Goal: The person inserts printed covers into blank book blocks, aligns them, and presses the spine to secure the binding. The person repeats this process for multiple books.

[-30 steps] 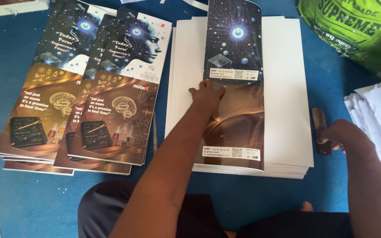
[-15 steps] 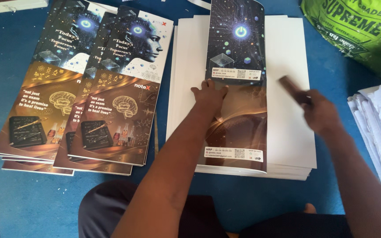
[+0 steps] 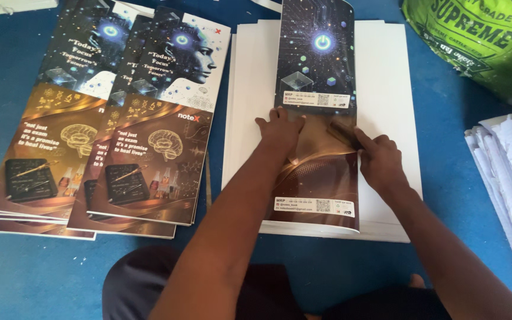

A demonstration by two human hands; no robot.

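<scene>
Left hand [image 3: 280, 127] flat, fingers spread, pinning folded cover sheet [image 3: 318, 112] atop white stack [image 3: 386, 89] so it can't slide. My right hand [image 3: 377, 157] grips small brown block [image 3: 344, 133], pressing across fold. Finished covers [image 3: 149, 154] lie left.
</scene>
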